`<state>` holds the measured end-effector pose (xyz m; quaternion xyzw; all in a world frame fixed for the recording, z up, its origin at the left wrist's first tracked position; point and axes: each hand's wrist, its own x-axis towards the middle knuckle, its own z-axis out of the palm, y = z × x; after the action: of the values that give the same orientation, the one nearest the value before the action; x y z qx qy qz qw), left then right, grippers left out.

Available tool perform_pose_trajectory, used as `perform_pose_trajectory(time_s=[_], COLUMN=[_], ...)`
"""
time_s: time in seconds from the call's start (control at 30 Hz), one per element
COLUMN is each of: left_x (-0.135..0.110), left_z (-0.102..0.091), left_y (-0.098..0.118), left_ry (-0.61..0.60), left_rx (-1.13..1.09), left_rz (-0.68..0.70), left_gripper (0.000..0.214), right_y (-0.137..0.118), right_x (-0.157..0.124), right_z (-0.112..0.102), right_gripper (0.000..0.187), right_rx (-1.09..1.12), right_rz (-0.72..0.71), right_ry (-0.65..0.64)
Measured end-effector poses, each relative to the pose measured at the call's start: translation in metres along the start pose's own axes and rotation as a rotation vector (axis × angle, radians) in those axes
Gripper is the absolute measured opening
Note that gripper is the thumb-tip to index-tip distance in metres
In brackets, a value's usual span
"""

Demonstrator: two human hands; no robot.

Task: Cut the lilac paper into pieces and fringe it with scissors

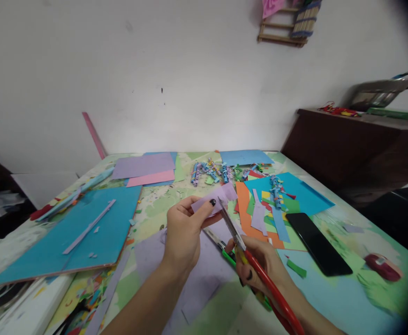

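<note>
My left hand (pixel 186 223) is closed on a small piece of light purple paper (pixel 209 197), pinched between thumb and fingers above the table. My right hand (pixel 266 260) grips a pair of red-handled scissors (pixel 264 274). The metal blades slant up to the left, and their tips are at the purple paper. I cannot tell whether the blades have cut into it. Beneath my hands lies a second cutting tool with green handles (pixel 228 255), partly hidden by my right hand. Larger purple sheets (pixel 204 284) lie under both hands.
A blue board (pixel 46 242) with a purple strip lies at left. Along the back are coloured sheets (pixel 144 165) and several small paper rolls (pixel 224 172). At right are scraps (pixel 259 214), a black phone (pixel 317 244) and a dark red object (pixel 383 266). Paper bits litter the tablecloth.
</note>
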<state>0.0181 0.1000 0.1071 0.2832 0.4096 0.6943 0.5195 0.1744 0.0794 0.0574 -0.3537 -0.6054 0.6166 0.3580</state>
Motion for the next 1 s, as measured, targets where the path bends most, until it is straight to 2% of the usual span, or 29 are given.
perform_pose_trajectory(time_s=[0.27,0.57,0.77,1.0], left_x=[0.0,0.002,0.002,0.001], left_z=[0.0,-0.001,0.0,0.0], left_y=[-0.002,-0.002,-0.001,-0.001], left_ry=[-0.004,-0.009,-0.011,-0.002], left_rx=[-0.015,-0.013,-0.019,-0.009], left_rz=[0.008,0.012,0.015,0.006], left_gripper=[0.014,0.012,0.012,0.013], right_y=[0.005,-0.004,-0.004,0.002], right_x=[0.0,0.001,0.0,0.001], right_z=[-0.002,0.002,0.002,0.0], right_gripper=[0.054,0.071,0.064,0.047], right_rx=[-0.027,-0.033,-0.017,0.013], right_rz=[-0.026,0.08,0.101,0.001], right_ry=[0.02,0.081,0.099,0.022])
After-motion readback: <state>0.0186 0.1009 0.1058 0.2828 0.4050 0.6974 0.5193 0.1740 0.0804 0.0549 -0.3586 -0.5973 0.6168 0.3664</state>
